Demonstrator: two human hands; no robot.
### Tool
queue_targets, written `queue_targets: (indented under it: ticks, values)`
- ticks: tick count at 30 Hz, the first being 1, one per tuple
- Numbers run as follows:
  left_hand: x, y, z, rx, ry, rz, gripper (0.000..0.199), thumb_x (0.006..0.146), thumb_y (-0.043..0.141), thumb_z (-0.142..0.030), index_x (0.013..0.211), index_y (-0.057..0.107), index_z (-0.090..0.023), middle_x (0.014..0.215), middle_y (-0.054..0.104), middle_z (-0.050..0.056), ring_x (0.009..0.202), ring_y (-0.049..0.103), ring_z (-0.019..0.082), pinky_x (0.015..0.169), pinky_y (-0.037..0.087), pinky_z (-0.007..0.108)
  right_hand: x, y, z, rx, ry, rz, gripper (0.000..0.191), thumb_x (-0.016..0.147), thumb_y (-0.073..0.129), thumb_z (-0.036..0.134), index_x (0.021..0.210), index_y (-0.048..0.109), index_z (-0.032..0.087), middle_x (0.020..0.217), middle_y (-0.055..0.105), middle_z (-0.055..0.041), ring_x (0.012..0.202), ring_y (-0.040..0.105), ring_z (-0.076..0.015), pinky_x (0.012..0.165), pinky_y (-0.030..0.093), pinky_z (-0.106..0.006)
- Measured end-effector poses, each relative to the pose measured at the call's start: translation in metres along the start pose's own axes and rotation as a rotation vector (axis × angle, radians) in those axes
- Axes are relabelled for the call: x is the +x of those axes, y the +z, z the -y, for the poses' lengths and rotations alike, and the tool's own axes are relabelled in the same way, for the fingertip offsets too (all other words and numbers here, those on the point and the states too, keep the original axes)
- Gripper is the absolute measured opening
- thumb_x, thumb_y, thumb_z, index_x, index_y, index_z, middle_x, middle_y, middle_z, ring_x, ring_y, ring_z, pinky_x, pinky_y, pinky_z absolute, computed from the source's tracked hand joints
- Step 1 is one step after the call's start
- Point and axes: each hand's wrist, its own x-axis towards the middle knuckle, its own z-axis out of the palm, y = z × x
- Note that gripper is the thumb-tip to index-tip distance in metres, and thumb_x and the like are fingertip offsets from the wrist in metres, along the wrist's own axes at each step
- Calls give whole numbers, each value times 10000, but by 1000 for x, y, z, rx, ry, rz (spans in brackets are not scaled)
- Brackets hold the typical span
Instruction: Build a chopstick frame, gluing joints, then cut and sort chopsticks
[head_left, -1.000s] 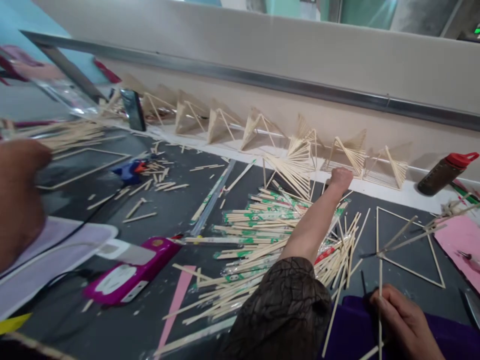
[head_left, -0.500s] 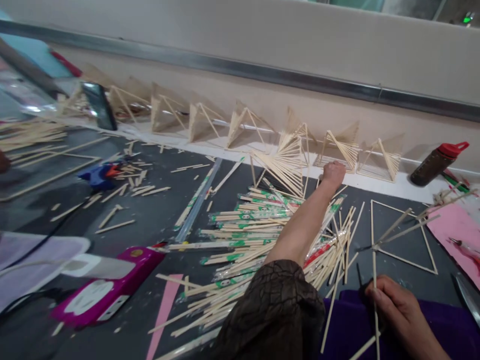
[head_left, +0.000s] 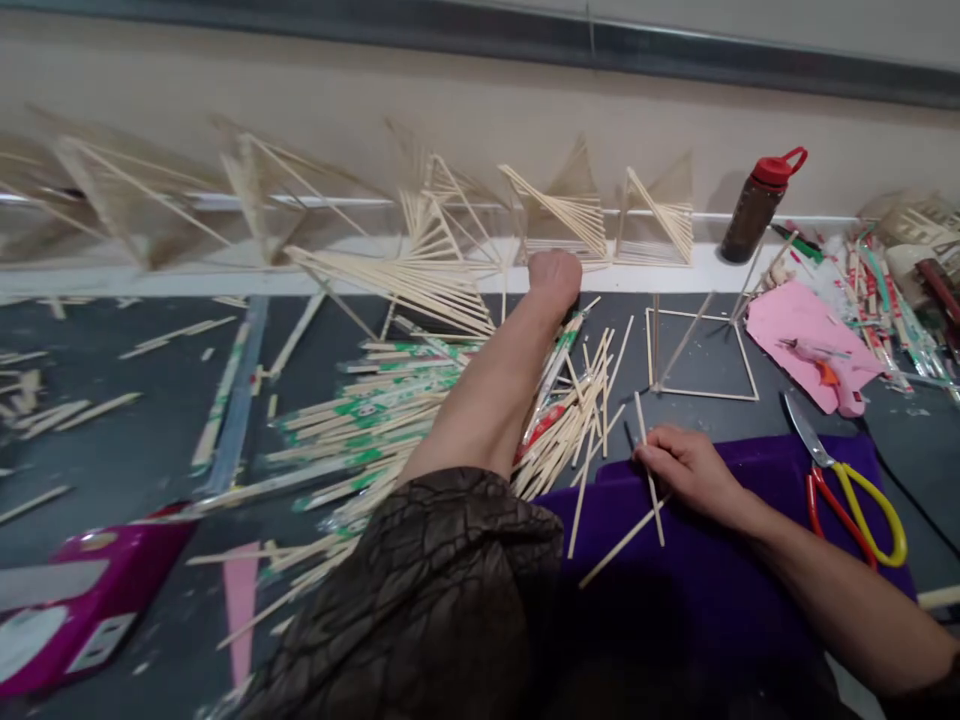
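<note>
My left hand (head_left: 555, 280) reaches far forward to the base of a twisted chopstick model (head_left: 559, 215) by the wall. Its fingers curl closed, and what they hold, if anything, is hidden. Beneath that forearm spread wrapped chopsticks (head_left: 356, 405) and a pile of bare chopsticks (head_left: 577, 425). My right hand (head_left: 690, 470) pinches a single chopstick (head_left: 651, 480) upright over purple cloth (head_left: 750, 590); another chopstick (head_left: 626, 545) crosses its lower part. Just beyond stands a square chopstick frame (head_left: 709, 395) with thin uprights.
More chopstick models (head_left: 262, 200) line the wall. A bottle with a red lid (head_left: 754, 210) stands at the back right. Scissors (head_left: 825, 460) lie right of my hand, near a glue gun (head_left: 825, 365) on pink paper (head_left: 780, 310). A magenta power strip (head_left: 112, 590) lies at left.
The view has swung to the right, bringing the scissors and glue gun fully in. My left hand stays by the wall models; my right hand still holds the chopstick, now apart from the square frame.
</note>
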Motion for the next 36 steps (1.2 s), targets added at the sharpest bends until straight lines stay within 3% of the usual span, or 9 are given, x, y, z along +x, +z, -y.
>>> queue_targets:
  ticks: [4, 8, 12, 18, 23, 29, 32, 34, 36]
  values:
    - [-18, -21, -2, -44, -77, -175, 398, 961, 370, -173, 1217, 637, -27, 1182, 663, 217, 1184, 565, 291, 984, 415, 423, -1, -2, 0, 108, 85, -10, 245, 882, 514, 331, 686, 562, 193, 582, 502, 39, 549, 480, -102, 583, 369, -231]
    - [-76, -55, 4, -303, -63, -266, 351, 883, 526, -243, 1172, 668, -104, 962, 710, 108, 924, 627, 208, 862, 472, 338, -2, -5, 3, 215, 139, -39, 258, 874, 524, 362, 694, 584, 187, 516, 479, 56, 487, 451, -89, 537, 354, -223]
    - [-160, -68, 19, -762, 11, -136, 337, 812, 599, -332, 1091, 686, -165, 598, 562, -20, 504, 457, 93, 559, 435, 253, -4, -9, 6, 288, 106, -41, 261, 869, 543, 393, 731, 603, 181, 516, 484, 58, 486, 449, -85, 531, 361, -223]
    - [-249, -27, 21, -934, 54, 291, 298, 719, 678, -412, 960, 720, -242, 519, 543, -37, 413, 440, 115, 441, 353, 251, -8, -13, 11, 325, 49, -50, 284, 863, 578, 433, 733, 610, 181, 524, 479, 59, 478, 424, -74, 522, 361, -217]
    - [-272, -1, -2, -654, 257, 402, 257, 804, 591, -285, 1011, 732, -231, 593, 594, -35, 531, 527, 128, 533, 355, 240, -10, -14, 11, 283, 24, -58, 325, 841, 613, 460, 677, 576, 181, 533, 489, 45, 491, 429, -82, 512, 338, -221]
    - [-274, 10, -14, -488, 304, 325, 285, 833, 593, -238, 1092, 709, -213, 736, 676, 0, 671, 597, 159, 630, 396, 259, -11, -14, 11, 235, 11, -47, 357, 852, 593, 487, 672, 577, 180, 531, 489, 42, 496, 434, -84, 519, 339, -227]
    - [-276, 10, -14, -601, 295, 219, 244, 832, 619, -285, 1044, 721, -221, 821, 708, 19, 755, 627, 168, 692, 435, 273, -12, -12, 11, 235, 13, -9, 337, 872, 574, 465, 702, 591, 175, 546, 490, 45, 494, 436, -81, 520, 343, -225]
    - [-277, 6, -14, -776, 211, 118, 263, 832, 620, -316, 1054, 717, -215, 829, 701, 22, 733, 623, 157, 690, 458, 277, -13, -10, 11, 221, 13, 30, 333, 891, 555, 447, 700, 582, 175, 553, 494, 42, 503, 445, -82, 530, 348, -222]
    - [-278, 3, -15, -1010, 76, 111, 335, 818, 631, -349, 1114, 697, -207, 773, 668, 6, 613, 582, 128, 597, 456, 260, -14, -8, 11, 198, -5, 74, 343, 902, 545, 442, 680, 560, 180, 571, 500, 36, 527, 459, -86, 544, 354, -218]
